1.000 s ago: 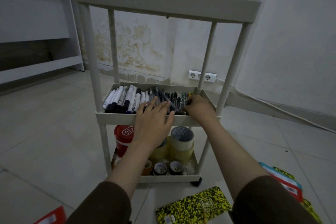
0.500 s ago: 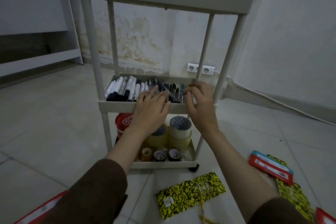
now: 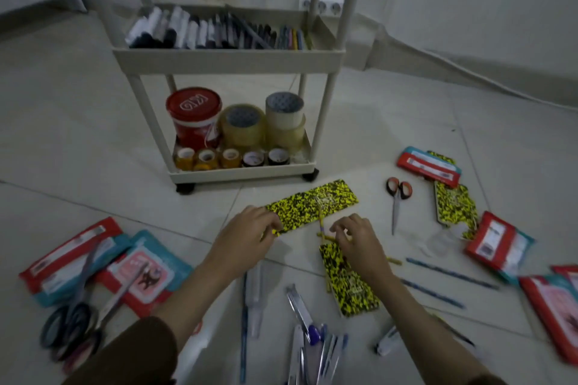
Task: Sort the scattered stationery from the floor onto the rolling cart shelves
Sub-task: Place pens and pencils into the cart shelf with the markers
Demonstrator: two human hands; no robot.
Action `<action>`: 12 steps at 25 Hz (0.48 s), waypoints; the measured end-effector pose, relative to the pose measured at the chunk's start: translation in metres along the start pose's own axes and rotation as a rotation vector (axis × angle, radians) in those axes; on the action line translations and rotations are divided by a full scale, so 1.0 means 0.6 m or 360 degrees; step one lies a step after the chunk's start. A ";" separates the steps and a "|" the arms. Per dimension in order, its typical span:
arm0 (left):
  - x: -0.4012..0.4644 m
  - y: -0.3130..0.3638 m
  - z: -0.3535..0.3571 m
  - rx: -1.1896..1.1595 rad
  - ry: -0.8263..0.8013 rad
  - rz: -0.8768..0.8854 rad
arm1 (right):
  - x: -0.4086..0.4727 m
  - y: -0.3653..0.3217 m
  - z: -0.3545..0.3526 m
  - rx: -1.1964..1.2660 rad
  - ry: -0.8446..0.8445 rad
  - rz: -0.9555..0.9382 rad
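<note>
Yellow-and-black speckled card [image 3: 312, 204] lay flat on the floor tiles just in front of the cart [image 3: 230, 61], and the left hand [image 3: 247, 236] was on its near left corner, fingers curled over the edge in a pinching grip. Right hand [image 3: 358, 241] sat just beside it, fingers bent down around a thin yellow pencil [image 3: 323, 236] that crossed the card's near edge; motion blur made it hard to tell whether that grip had truly closed on the pencil. A second speckled card [image 3: 350, 283] lay under the right wrist, running back toward the person.

On the cart, the middle shelf held a tight row of markers and pens [image 3: 215, 30] from left wall to right. The bottom shelf carried a red-lidded tub [image 3: 194, 116] at the left, two big tape rolls [image 3: 262, 122] to its right, one with another stacked on top, and a line of small tape rolls [image 3: 230, 158] along the front rim.

Still on the floor: orange-handled scissors [image 3: 397, 200] right of the card, red and teal packets [image 3: 430, 166] further right, more red and teal packs [image 3: 103, 266] at the left with dark-handled scissors [image 3: 72, 322] lying across them, and a loose heap of pens [image 3: 312, 337] between the forearms.
</note>
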State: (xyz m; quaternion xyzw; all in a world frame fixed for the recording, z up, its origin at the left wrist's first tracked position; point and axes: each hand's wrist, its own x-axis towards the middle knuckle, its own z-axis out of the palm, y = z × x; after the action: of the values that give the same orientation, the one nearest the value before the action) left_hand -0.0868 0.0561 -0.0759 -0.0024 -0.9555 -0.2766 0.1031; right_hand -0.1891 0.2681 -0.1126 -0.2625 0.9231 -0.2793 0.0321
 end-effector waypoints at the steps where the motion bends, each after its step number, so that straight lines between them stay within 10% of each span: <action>1: -0.017 -0.007 0.022 0.0058 -0.0147 -0.0077 | -0.009 0.009 0.009 -0.0020 -0.0065 0.0040; 12: -0.051 -0.007 0.062 -0.0051 -0.0315 -0.0353 | 0.026 -0.031 0.045 -0.0656 -0.0475 0.0231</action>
State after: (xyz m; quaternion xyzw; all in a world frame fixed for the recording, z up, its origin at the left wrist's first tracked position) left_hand -0.0645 0.0738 -0.1150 0.0743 -0.9508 -0.2998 -0.0228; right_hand -0.1882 0.2340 -0.1239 -0.2348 0.9620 -0.0405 0.1336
